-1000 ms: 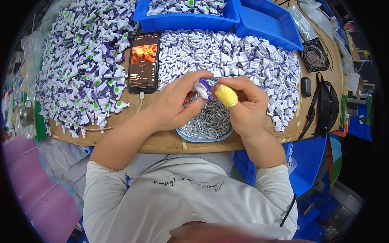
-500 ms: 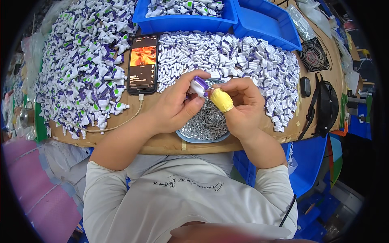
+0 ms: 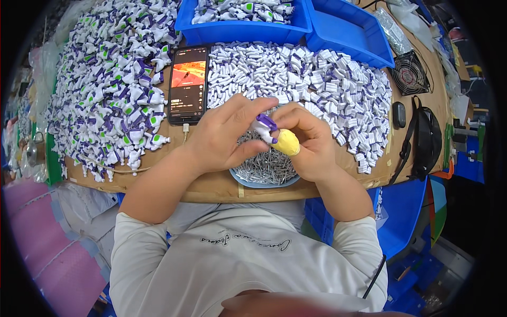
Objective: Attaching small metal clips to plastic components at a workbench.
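Note:
A small white-and-purple plastic toy part (image 3: 265, 126) is held over a light-blue bowl (image 3: 264, 185) filled with metal screws or pins (image 3: 266, 168). My right hand (image 3: 311, 140) pinches the part from the right; its thumb is wrapped in yellow tape (image 3: 288, 142). From the left, my left hand (image 3: 224, 129) surrounds the part with index finger and thumb spread apart. Whether its other fingers touch the part's back is hidden. Behind the hands lie heaps of white tubular pieces (image 3: 248, 66) and ribbed white pieces with purple (image 3: 348, 98).
White, purple and green toy bodies (image 3: 113, 100) are heaped on the left. A phone (image 3: 187, 87) with a cable lies beside them. Two blue bins (image 3: 243, 34) stand at the back, one holding more toy bodies. A small fan (image 3: 409, 73), black case (image 3: 398, 114) and black pouch (image 3: 426, 140) lie right.
My left index finger and thumb have opened away from the toy part. The part has tilted and sits slightly lower, and my right fingers have closed in around it.

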A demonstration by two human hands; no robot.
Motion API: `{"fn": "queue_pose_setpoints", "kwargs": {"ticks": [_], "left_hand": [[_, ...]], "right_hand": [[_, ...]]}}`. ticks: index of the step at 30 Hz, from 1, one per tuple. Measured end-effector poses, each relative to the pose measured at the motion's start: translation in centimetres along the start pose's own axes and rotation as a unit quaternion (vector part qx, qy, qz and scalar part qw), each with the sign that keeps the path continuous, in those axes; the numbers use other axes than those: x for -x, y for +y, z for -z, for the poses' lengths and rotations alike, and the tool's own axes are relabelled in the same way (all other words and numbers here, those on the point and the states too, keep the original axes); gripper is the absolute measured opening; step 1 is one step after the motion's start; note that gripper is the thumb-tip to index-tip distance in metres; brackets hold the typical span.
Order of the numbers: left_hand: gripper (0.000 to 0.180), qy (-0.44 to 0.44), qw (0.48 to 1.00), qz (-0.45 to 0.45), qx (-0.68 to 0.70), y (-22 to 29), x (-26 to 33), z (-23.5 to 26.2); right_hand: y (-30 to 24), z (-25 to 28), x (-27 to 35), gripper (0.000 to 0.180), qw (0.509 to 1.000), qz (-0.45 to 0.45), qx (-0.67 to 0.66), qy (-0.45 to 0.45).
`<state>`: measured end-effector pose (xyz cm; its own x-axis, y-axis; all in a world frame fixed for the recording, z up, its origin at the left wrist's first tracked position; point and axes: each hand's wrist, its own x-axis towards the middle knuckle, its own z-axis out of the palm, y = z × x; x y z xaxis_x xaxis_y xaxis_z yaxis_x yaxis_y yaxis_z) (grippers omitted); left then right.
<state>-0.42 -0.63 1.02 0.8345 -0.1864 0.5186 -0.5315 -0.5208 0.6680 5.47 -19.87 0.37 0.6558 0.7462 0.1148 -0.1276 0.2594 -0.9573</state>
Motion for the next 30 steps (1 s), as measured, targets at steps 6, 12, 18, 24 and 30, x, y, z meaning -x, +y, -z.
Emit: {"fn": "queue_pose_setpoints", "kwargs": {"ticks": [6, 12, 18, 24, 30], "left_hand": [[0.034, 0.056, 0.996, 0.059, -0.041, -2.2, -0.6, 1.6], [0.025, -0.008, 0.963, 0.102, -0.250, -4.5, -2.2, -0.5], [0.022, -0.021, 0.954, 0.078, -0.290, -5.8, -2.7, -1.6], [0.012, 0.025, 0.962, 0.076, -0.259, -5.5, -2.5, -1.4], [0.014, 0.155, 0.978, 0.137, 0.031, -3.3, -0.8, -0.4]], "right_hand": [[-0.5, -0.8, -0.6, 0.009, 0.995, 0.078, -0.011, -0.066], [-0.5, -1.0, 0.0, 0.013, 0.973, -0.026, -0.118, -0.196], [-0.3, -1.1, 0.0, 0.014, 0.975, 0.012, -0.086, -0.203], [-0.2, -1.4, 0.2, 0.012, 0.970, -0.029, -0.116, -0.211], [0.2, -1.0, 0.0, 0.015, 0.993, 0.012, -0.054, -0.100]]}}
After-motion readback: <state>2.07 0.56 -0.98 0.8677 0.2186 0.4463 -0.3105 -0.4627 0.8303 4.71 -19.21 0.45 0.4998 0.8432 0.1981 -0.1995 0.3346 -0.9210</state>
